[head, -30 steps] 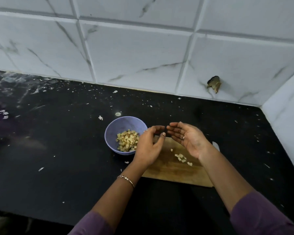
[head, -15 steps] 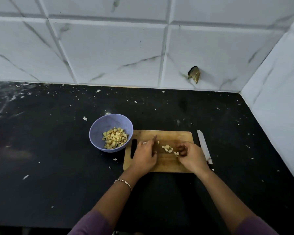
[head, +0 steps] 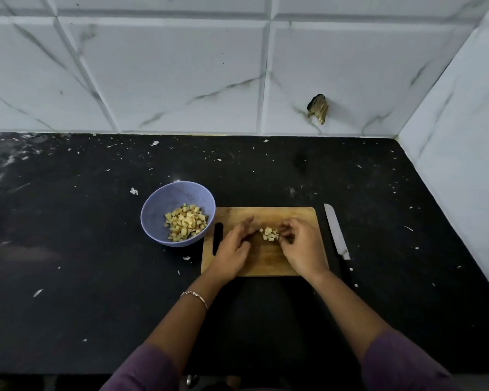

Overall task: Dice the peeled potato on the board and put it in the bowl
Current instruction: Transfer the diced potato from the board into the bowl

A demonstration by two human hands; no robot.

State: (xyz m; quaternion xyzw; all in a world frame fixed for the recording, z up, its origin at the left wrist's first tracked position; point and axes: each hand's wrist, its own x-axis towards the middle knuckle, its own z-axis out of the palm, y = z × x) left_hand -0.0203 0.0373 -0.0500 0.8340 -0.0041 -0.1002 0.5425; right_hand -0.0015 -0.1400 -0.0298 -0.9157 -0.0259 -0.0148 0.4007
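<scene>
A small heap of potato dice (head: 269, 234) lies in the middle of the wooden cutting board (head: 266, 262). My left hand (head: 235, 247) stands on its edge at the heap's left side, fingers fairly straight and touching the board. From the right, my right hand (head: 302, 247) curls its fingers round the heap's edge. Left of the board, touching its corner, stands the purple bowl (head: 153, 206) with many potato dice (head: 186, 221) inside.
A knife (head: 335, 231) lies on the black counter along the board's right edge, blade pointing away. White scraps are scattered over the counter. Tiled walls close the back and the right side.
Both hands came down from beside the bowl to the board. They have closed in on the loose dice and pushed them into a tighter heap.
</scene>
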